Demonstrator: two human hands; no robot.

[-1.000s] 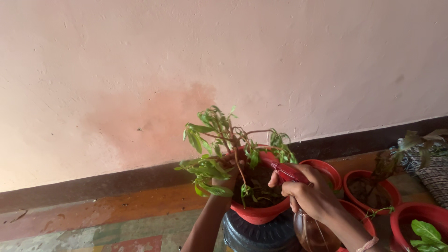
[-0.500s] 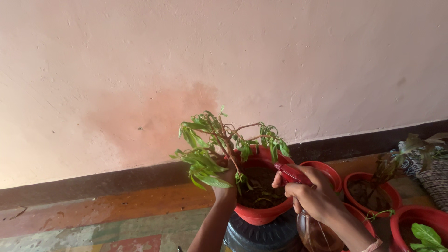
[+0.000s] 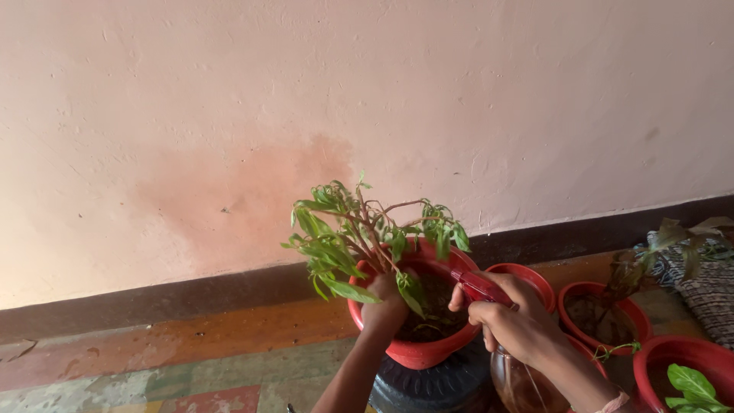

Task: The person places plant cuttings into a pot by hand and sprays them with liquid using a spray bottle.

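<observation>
The round red plastic pot [image 3: 417, 353] sits on a black tyre [image 3: 428, 388]. My left hand [image 3: 386, 306] grips its near rim under the leafy green plant [image 3: 359, 229]. Just right, my right hand [image 3: 514, 321] is closed around the red-nozzled clear spray bottle [image 3: 489, 306], nozzle pointing left at the soil.

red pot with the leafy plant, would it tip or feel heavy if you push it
The red pot probably tips easily: it perches on a rounded black base, steadied by the left hand. Its soil likely makes it fairly heavy. The plant has thin, drooping stems, so probably floppy.
</observation>
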